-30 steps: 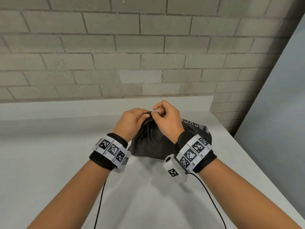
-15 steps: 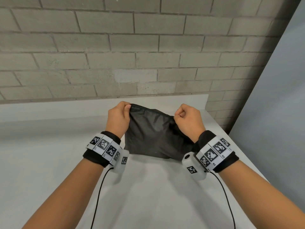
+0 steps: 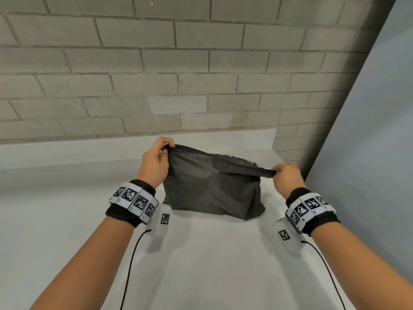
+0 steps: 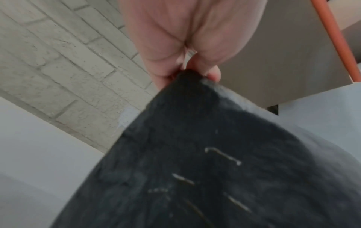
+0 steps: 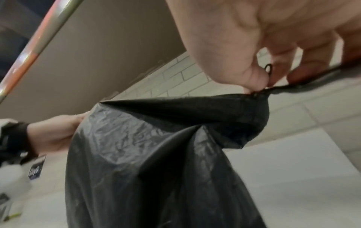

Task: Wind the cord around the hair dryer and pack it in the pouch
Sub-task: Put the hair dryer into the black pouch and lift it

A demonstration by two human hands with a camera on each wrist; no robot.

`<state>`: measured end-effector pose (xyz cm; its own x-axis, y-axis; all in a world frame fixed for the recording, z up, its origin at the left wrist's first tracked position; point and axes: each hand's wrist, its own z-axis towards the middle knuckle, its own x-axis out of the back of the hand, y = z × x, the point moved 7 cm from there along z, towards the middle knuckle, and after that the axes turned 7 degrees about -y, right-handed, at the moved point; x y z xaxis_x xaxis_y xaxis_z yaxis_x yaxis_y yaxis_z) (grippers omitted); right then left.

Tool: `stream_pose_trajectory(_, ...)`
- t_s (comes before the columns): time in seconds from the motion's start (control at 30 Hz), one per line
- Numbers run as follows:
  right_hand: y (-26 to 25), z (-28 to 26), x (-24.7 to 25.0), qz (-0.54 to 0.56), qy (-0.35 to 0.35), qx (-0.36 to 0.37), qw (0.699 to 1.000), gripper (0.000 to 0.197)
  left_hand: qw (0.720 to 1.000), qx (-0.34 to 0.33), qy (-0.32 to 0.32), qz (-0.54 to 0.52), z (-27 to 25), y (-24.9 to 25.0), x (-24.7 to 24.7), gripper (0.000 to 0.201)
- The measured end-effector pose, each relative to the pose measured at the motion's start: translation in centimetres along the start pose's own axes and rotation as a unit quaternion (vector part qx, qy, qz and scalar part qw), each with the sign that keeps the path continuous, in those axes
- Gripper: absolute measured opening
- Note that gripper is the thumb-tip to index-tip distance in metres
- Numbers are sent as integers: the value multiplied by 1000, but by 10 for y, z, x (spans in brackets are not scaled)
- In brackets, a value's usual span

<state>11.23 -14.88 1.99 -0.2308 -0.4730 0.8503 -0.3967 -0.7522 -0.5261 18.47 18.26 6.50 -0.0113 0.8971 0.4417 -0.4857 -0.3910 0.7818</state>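
Note:
A black fabric pouch (image 3: 212, 189) stands on the white table (image 3: 201, 265), bulging as if something is inside; the hair dryer and its cord are hidden from me. My left hand (image 3: 156, 162) pinches the pouch's top left corner (image 4: 191, 83). My right hand (image 3: 286, 175) pinches the top right corner (image 5: 257, 92), where a thin black drawstring loop (image 5: 268, 67) shows by the thumb. The top edge is stretched taut between both hands. In the right wrist view the crinkled pouch (image 5: 156, 154) hangs below my fingers, with the left hand (image 5: 56, 132) beyond it.
A grey brick wall (image 3: 178, 74) rises behind the table's low back ledge (image 3: 89, 151). A pale panel (image 3: 368, 153) stands to the right, close to the table's right edge. Thin black cables (image 3: 129, 265) run from my wrist cameras along the table.
My hands started together at the pouch's gathered top and have pulled apart sideways, stretching its top edge wide and flat. The right hand has moved farthest to the right.

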Motion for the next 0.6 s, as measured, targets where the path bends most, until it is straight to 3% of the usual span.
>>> stream_pose_trajectory(0.07,-4,4,5,11,4,17,1000,35,999,-6,-26,-22,2,0,1,44)
stream_pose_trajectory(0.17,-11,4,24,96,46,39,994,31,994,-2,-73,-84,-1,-2,0,43)
stream_pose_trajectory(0.27,-20,6,37,217,61,59,972,28,980,-16,-168,-102,-6,-6,-11,54)
stream_pose_trajectory(0.37,-30,7,45,296,60,66,951,34,970,18,-222,-97,-11,-16,-20,65)
stream_pose_trajectory(0.43,-38,4,54,301,78,92,946,29,972,45,-209,-92,-11,-22,-18,61)
stream_pose_trajectory(0.5,-47,-1,61,292,91,132,943,15,981,61,-157,-97,-9,-26,-10,42)
stream_pose_trajectory(0.6,-53,-6,54,315,40,176,932,11,989,60,-65,-121,-5,-27,4,34)
